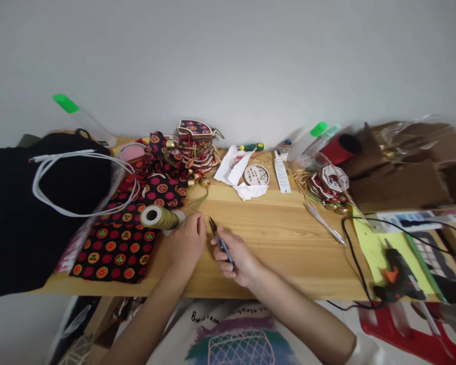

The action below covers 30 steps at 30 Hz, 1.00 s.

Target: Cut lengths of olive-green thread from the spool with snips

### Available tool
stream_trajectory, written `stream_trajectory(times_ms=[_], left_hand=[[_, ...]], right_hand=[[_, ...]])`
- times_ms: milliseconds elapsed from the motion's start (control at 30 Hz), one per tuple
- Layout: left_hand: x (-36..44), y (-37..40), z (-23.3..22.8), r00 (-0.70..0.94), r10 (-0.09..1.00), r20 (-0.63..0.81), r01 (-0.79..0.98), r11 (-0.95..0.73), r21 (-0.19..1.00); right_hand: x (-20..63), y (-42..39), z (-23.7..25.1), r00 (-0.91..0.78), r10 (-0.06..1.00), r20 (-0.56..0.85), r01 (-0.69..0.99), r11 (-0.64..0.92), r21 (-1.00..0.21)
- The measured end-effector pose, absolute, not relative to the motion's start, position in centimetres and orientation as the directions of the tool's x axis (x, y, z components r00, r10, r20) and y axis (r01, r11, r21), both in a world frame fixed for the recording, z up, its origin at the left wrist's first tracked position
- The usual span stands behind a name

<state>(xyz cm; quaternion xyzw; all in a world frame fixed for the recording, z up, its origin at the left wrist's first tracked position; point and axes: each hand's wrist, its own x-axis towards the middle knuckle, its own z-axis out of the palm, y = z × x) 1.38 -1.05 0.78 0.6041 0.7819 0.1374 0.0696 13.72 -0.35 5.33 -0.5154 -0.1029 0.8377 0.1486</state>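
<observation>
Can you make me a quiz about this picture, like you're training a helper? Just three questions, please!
1. Which hand is holding the dark-tipped tool?

2. True or false: part of the white cable lies on the black cloth.

3. Which is closest to the left hand?
A) the screwdriver
B) the spool of thread
C) the glue gun

Key: 1. The right hand. 2. True. 3. B.

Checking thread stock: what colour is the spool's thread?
Thread: olive green, shown in the head view.
</observation>
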Motion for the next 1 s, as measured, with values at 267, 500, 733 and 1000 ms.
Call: stream_trajectory(times_ms=[267,500,733,1000], left_hand=[[1.3,-1.1,0.5,-0.241,0.968,0.075,0.929,0.207,0.307],[1.2,-1.2,0.2,-0.252,0.964,0.079,0.921,0.214,0.325],[1.3,-1.1,0.3,-0.242,0.966,0.089,0.924,0.202,0.325],[1.3,-1.2,0.2,-0.242,0.966,0.094,0.928,0.202,0.313]], right_hand=[[12.8,-0.1,5.0,-0.446,0.357,-0.821,-0.175,-0.934,-0.311],[12.2,0.5,5.1,-0.425,0.390,-0.817,-0.202,-0.920,-0.335],[12.2,0.5,4.9,-0.420,0.392,-0.819,-0.206,-0.920,-0.334],[11.8,0.3,4.9,-0.402,0.414,-0.817,-0.213,-0.910,-0.356]])
